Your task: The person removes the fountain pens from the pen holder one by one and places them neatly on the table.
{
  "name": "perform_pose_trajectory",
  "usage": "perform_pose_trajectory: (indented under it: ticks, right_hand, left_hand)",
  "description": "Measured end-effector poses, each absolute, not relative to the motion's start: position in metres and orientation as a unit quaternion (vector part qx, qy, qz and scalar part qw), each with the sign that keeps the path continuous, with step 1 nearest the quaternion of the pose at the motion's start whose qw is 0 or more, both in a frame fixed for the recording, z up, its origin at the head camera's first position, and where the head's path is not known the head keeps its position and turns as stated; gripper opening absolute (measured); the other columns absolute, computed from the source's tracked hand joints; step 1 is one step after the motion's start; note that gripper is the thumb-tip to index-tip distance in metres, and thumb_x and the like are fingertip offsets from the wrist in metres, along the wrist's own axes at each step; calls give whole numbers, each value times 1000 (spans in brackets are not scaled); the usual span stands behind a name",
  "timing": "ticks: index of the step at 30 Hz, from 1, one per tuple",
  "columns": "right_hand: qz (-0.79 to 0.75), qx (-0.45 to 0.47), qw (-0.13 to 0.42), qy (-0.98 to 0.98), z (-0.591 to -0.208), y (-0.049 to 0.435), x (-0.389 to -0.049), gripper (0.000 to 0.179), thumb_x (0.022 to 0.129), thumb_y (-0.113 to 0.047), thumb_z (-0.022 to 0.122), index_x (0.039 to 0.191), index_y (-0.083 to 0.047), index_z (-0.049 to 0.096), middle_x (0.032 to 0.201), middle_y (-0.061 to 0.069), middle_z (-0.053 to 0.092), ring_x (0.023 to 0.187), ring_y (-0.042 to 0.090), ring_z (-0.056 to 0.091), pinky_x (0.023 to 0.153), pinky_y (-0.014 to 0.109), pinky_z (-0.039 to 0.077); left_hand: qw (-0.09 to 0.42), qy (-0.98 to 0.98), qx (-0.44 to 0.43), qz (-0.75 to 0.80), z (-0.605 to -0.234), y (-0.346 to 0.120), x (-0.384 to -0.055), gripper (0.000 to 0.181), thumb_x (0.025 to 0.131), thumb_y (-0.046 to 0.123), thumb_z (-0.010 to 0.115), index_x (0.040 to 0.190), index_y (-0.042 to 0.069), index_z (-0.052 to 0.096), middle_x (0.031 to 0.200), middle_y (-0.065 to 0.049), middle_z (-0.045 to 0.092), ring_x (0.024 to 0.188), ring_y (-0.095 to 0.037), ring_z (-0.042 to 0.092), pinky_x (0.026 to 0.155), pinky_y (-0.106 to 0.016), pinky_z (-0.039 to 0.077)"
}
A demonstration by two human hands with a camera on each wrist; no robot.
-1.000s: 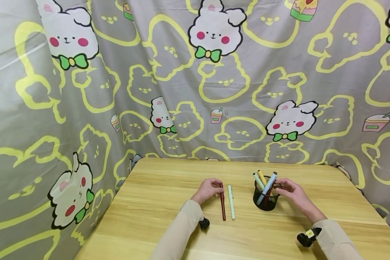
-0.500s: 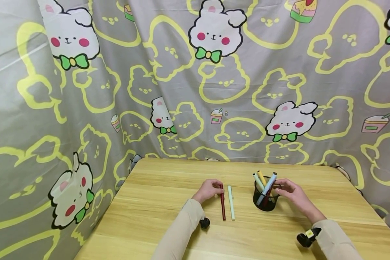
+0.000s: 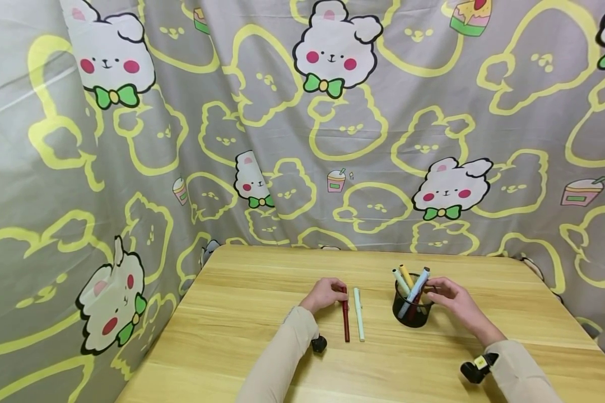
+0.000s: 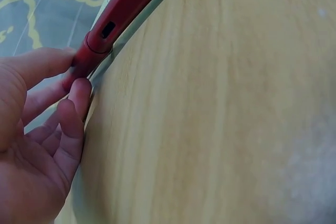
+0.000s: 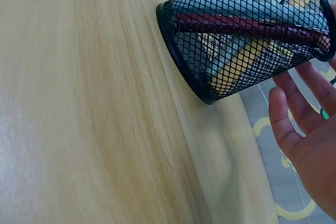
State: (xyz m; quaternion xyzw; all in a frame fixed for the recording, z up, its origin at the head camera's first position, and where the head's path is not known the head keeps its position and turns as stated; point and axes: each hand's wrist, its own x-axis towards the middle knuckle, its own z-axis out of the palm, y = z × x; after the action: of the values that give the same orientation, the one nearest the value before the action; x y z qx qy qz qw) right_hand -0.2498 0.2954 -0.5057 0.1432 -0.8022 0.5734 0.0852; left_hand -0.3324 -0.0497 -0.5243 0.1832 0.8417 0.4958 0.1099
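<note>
My left hand pinches the upper end of a dark red pen between thumb and fingers. In the left wrist view the thumb and a fingertip meet on this pen, below the small slot in its barrel. To its right lies a pale mint pen with a clip. My right hand grips the rim of the black mesh pen holder with thumb and finger. The right wrist view shows the other fingers hanging loosely below the holder. A second dark red pen stands inside it.
A light blue pen, a yellow pen and a pale green pen lean in the holder. The wooden table meets a patterned grey curtain at its back and left. Small black wrist cameras hang below both sleeves.
My left hand and the red pen have shifted very slightly. The right hand and the pen holder have stayed in place.
</note>
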Motion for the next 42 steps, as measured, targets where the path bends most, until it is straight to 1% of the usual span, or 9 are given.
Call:
perform_pose_trajectory:
  ticks: [3,7,13,20,24,27,34,38,42]
  right_hand:
    - [575,147,85,-800,-506,295,-249,31,91,2,59,117,14,50,105,12,64,88,-4,56,73,19,49]
    - [579,148,85,-798,-506,294,-249,32,90,2,60,117,15,50,105,12,64,88,-4,56,73,19,49]
    - [575,147,85,-801,-507,294,-251,31,91,0,59,117,14,50,106,12,63,88,-3,56,73,19,49]
    - [565,143,82,-809,-509,296,-252,31,92,-7,60,117,11,52,106,14,63,90,-1,57,74,20,49]
    - [565,142,81,-809,-510,296,-252,32,92,-7,61,118,10,52,106,13,64,90,0,58,74,20,49]
    - [567,140,83,-807,-509,296,-252,31,92,-6,60,117,11,52,105,9,64,89,0,58,73,20,49]
    - [570,146,85,-804,-507,295,-250,31,93,-6,60,117,12,51,104,4,64,89,-1,58,73,20,49]
    - [570,141,86,-805,-506,295,-250,31,93,-6,59,117,11,52,104,4,64,89,-1,57,74,19,48]
    - [571,137,83,-805,-507,295,-250,31,93,-5,59,118,11,52,105,5,64,89,-1,57,73,20,49]
  left_hand:
    - [102,852,185,480,-524,-50,-333,23,82,10,73,102,1,68,87,0,65,76,-8,58,68,-23,46]
    - [108,861,177,465,-521,-50,-332,21,82,9,73,100,2,68,89,-1,65,78,-9,57,69,-25,46]
    - [117,867,179,451,-517,-51,-332,21,83,10,73,102,3,68,90,0,65,78,-10,57,66,-24,46]
    - [116,865,172,456,-518,-51,-330,20,83,9,72,102,3,68,89,0,64,75,-10,55,61,-23,46]
    - [114,862,174,462,-518,-50,-329,24,85,8,70,107,1,66,93,-3,64,77,-11,55,62,-23,46]
    - [107,856,178,473,-517,-50,-329,28,87,9,67,113,-2,63,97,-5,63,79,-14,59,65,-26,48]
    - [59,833,210,509,-508,-35,-327,30,93,14,61,120,2,60,113,-13,61,92,-14,59,74,-28,50]
    - [42,814,242,527,-496,-18,-320,27,94,15,60,120,7,61,114,-7,62,97,-13,58,76,-25,50]
    - [38,789,251,560,-484,1,-315,24,93,14,61,117,11,63,110,-1,64,97,-10,58,78,-23,49]
